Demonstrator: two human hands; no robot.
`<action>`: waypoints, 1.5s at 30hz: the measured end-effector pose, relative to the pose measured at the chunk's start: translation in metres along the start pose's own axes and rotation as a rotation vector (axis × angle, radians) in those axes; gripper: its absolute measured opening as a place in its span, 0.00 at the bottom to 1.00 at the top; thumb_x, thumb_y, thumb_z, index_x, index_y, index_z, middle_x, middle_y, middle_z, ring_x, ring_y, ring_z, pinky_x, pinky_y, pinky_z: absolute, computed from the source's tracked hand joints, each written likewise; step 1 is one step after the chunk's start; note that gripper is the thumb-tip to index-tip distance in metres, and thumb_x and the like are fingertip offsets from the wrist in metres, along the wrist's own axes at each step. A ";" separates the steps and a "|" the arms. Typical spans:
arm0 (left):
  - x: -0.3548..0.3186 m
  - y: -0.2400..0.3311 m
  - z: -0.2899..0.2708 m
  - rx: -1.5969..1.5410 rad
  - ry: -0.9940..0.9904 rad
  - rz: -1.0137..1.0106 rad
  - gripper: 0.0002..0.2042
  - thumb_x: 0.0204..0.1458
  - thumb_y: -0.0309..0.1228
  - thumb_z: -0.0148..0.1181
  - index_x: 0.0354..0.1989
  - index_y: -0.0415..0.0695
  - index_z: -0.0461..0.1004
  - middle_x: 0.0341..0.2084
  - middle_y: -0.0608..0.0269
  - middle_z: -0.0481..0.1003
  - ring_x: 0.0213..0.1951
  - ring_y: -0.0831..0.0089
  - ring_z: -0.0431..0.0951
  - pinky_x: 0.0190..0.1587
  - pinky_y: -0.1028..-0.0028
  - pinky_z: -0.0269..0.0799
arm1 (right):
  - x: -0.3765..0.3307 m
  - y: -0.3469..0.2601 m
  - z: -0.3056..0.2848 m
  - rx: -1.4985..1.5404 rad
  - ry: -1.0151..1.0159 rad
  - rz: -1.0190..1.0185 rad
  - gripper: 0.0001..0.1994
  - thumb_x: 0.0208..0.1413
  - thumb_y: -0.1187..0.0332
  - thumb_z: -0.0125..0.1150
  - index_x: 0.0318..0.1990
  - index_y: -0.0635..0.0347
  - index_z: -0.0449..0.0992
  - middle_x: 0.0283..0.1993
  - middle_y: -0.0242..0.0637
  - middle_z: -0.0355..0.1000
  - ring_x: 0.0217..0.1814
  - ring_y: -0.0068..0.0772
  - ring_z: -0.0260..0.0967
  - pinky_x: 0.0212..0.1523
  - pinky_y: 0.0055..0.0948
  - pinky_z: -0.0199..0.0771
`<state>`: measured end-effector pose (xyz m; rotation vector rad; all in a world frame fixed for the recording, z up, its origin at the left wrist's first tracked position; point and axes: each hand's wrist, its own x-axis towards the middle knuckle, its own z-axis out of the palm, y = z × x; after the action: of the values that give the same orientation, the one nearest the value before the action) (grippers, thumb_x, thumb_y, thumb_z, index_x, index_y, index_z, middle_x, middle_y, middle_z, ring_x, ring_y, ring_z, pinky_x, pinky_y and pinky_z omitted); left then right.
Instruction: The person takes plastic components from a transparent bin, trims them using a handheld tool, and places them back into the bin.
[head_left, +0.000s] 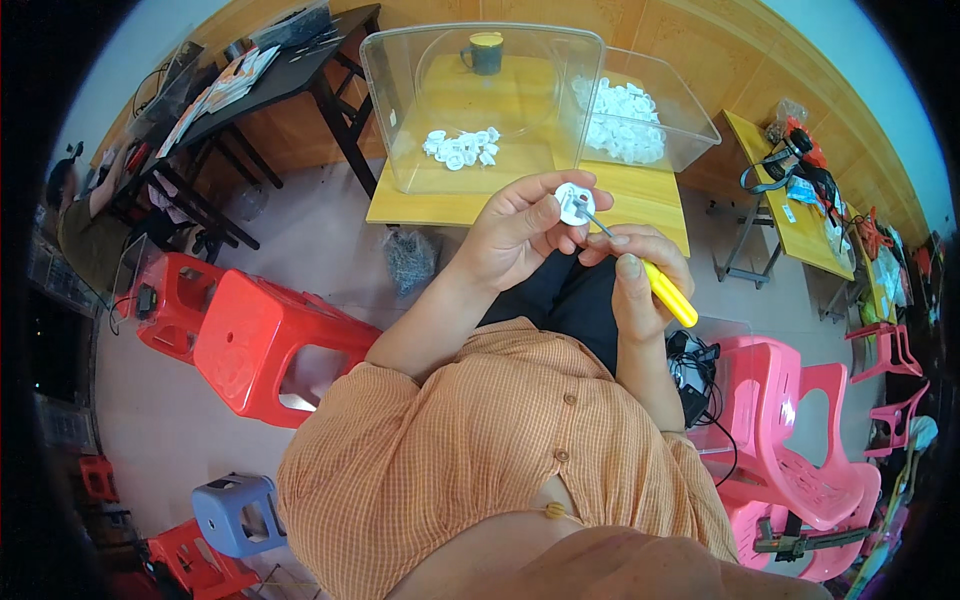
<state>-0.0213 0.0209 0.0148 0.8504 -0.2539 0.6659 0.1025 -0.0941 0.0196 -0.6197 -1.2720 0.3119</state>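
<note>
My left hand (520, 225) pinches a small round white plastic part (574, 203) between thumb and fingers, raised in front of the table. My right hand (645, 275) is closed around a screwdriver with a yellow handle (672, 296). Its thin metal shaft (600, 225) points up and left, and the tip meets the white part; the exact contact is too small to make out. Beyond my hands, a clear plastic bin (400, 165) on the table holds a small heap of similar white parts (463, 147). Many more white pieces (625, 122) fill a second clear bin (697, 135) to its right.
The yellow wooden table (430, 208) stands ahead, with a dark mug (486, 56) at its back. Red stools (265, 345) are at my left, pink chairs (790, 440) at my right. A black table (250, 100) and another person (85, 225) are at far left.
</note>
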 end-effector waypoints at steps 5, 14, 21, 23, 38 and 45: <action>0.000 0.000 0.001 0.018 0.006 0.003 0.23 0.56 0.36 0.57 0.57 0.35 0.64 0.48 0.44 0.71 0.36 0.76 0.77 0.39 0.81 0.75 | -0.001 0.002 0.000 0.066 0.003 0.006 0.06 0.56 0.77 0.53 0.40 0.68 0.72 0.37 0.48 0.73 0.34 0.35 0.74 0.37 0.29 0.76; -0.001 0.002 0.002 0.112 0.010 0.043 0.23 0.56 0.38 0.56 0.56 0.37 0.66 0.48 0.47 0.72 0.35 0.77 0.77 0.39 0.81 0.73 | -0.003 0.002 0.001 0.071 0.012 0.037 0.05 0.56 0.76 0.54 0.39 0.67 0.72 0.38 0.48 0.74 0.34 0.35 0.74 0.37 0.29 0.76; -0.002 0.004 0.003 0.207 -0.007 0.062 0.23 0.56 0.37 0.56 0.56 0.36 0.66 0.48 0.48 0.72 0.35 0.79 0.76 0.40 0.81 0.73 | -0.003 0.001 0.004 0.057 0.025 0.023 0.05 0.57 0.76 0.53 0.39 0.67 0.72 0.38 0.48 0.73 0.34 0.35 0.74 0.37 0.29 0.76; -0.002 0.004 0.004 0.186 -0.010 0.061 0.23 0.56 0.36 0.55 0.56 0.36 0.66 0.48 0.47 0.72 0.35 0.78 0.76 0.40 0.81 0.73 | -0.003 0.000 0.004 0.059 0.023 0.023 0.05 0.57 0.76 0.53 0.39 0.66 0.72 0.38 0.48 0.73 0.34 0.35 0.74 0.37 0.29 0.76; -0.003 0.001 0.005 0.149 -0.013 0.113 0.18 0.57 0.29 0.54 0.55 0.36 0.68 0.48 0.49 0.73 0.35 0.79 0.76 0.38 0.82 0.73 | -0.005 0.002 0.005 0.024 0.045 0.029 0.04 0.57 0.75 0.53 0.37 0.67 0.70 0.35 0.48 0.73 0.30 0.31 0.73 0.34 0.26 0.74; -0.003 0.003 0.004 0.155 0.022 0.076 0.22 0.55 0.35 0.57 0.56 0.36 0.66 0.48 0.44 0.71 0.35 0.76 0.77 0.39 0.81 0.74 | -0.005 0.000 0.005 0.063 0.038 0.045 0.03 0.57 0.76 0.51 0.37 0.67 0.69 0.35 0.48 0.73 0.30 0.33 0.72 0.35 0.28 0.74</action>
<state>-0.0249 0.0176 0.0179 0.9844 -0.2171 0.7725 0.0965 -0.0960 0.0163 -0.5986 -1.2091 0.3745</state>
